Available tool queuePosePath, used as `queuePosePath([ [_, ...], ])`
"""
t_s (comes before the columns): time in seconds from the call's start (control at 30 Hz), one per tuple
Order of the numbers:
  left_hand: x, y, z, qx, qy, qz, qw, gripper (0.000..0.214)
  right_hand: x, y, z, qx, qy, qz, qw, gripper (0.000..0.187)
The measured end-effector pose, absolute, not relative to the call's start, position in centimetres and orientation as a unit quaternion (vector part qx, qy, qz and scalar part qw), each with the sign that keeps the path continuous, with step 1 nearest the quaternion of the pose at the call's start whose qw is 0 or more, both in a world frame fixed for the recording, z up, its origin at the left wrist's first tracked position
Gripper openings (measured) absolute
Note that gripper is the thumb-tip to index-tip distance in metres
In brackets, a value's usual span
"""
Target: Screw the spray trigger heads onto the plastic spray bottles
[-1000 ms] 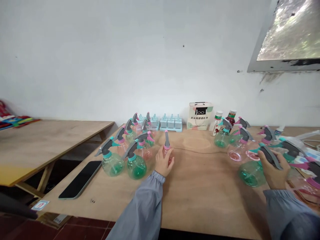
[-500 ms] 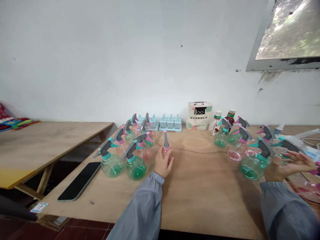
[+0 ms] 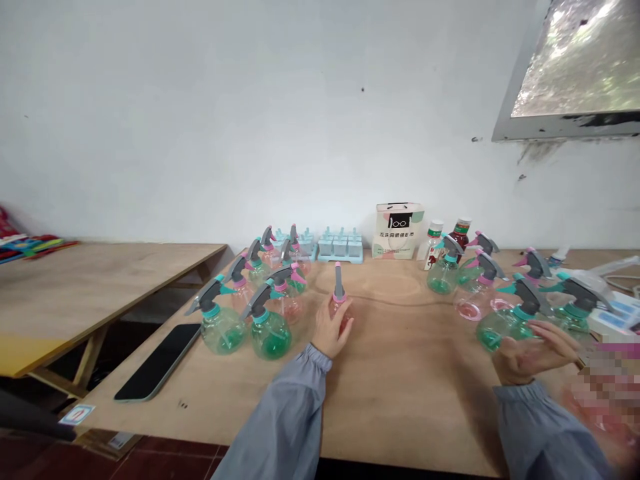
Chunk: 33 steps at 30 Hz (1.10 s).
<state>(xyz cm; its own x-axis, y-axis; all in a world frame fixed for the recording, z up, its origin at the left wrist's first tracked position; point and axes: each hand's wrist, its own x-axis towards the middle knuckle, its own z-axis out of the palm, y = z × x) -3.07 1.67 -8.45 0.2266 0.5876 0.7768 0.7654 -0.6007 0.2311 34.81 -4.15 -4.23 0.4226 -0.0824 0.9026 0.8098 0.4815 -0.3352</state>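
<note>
My left hand (image 3: 331, 330) is wrapped round a small pink spray bottle (image 3: 340, 303) that stands on the wooden table (image 3: 400, 380), its grey trigger head pointing up. My right hand (image 3: 533, 352) hovers with fingers spread beside a green spray bottle (image 3: 505, 320) at the right, holding nothing. A cluster of several green and pink spray bottles (image 3: 255, 300) stands just left of my left hand. Another group of several spray bottles (image 3: 480, 273) stands at the right, behind my right hand.
A black phone (image 3: 159, 361) lies near the table's left edge. Light blue trays (image 3: 343, 245), a small paper bag (image 3: 399, 231) and two bottles (image 3: 447, 240) stand along the wall. A second wooden table (image 3: 75, 287) is at the left. A window (image 3: 575, 67) is upper right.
My right hand let go of the green spray bottle's trigger head and opened, drawing back toward me. My left hand shifted the pink bottle slightly right.
</note>
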Motion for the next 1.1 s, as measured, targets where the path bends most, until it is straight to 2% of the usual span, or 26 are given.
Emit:
queuePosePath([
  [0.07,-2.5,1.3,-8.5,-0.783,-0.424,-0.442,0.111,0.043,31.4,-4.7,-4.2,-0.404,-0.534,-0.254,0.698,0.035],
  [0.13,-1.8,0.8,-8.6,-0.793,-0.403,-0.438,0.126,0.044,27.3,-4.5,-4.0,-0.412,-0.649,-0.161,0.619,0.024],
  [0.2,-1.0,0.4,-8.6,-0.810,-0.370,-0.432,0.146,0.046,23.1,-3.5,-3.6,-0.431,-0.704,-0.064,0.561,0.032],
  [0.27,-0.4,0.1,-8.6,-0.828,-0.332,-0.420,0.163,0.047,19.6,-2.1,-3.3,-0.432,-0.723,0.039,0.537,0.053],
  [0.33,-0.1,-0.1,-8.5,-0.844,-0.302,-0.406,0.175,0.046,17.0,-0.8,-3.1,-0.426,-0.718,0.121,0.537,0.068],
  [0.4,-0.1,-0.4,-8.3,-0.852,-0.291,-0.394,0.186,0.047,15.5,0.2,-3.2,-0.418,-0.698,0.189,0.550,0.069],
  [0.5,-1.0,-1.1,-7.5,-0.840,-0.284,-0.407,0.217,0.061,14.9,0.8,-3.1,-0.406,-0.643,0.278,0.587,0.061],
  [0.6,-3.7,-2.1,-5.9,-0.779,-0.263,-0.498,0.275,0.064,15.6,1.3,-2.9,-0.399,-0.552,0.354,0.641,0.051],
  [0.73,-9.3,-3.3,-3.7,-0.527,-0.412,-0.659,0.344,0.065,17.0,1.9,-2.7,-0.404,-0.431,0.423,0.687,0.034],
  [0.8,-11.7,-3.6,-3.4,-0.441,-0.512,-0.670,0.307,0.073,17.3,1.8,-2.6,-0.395,-0.410,0.457,0.684,0.034],
  [0.93,-14.1,-3.8,-5.0,-0.441,-0.661,-0.594,0.127,0.089,17.2,1.2,-2.2,-0.378,-0.359,0.519,0.677,0.038],
  [1.0,-14.3,-3.7,-6.0,-0.461,-0.675,-0.571,0.079,0.082,17.1,0.9,-1.9,-0.373,-0.360,0.529,0.672,0.038],
  [1.1,-13.8,-3.5,-6.9,-0.503,-0.658,-0.552,0.098,0.066,17.0,0.5,-1.6,-0.343,-0.403,0.566,0.633,0.036],
])
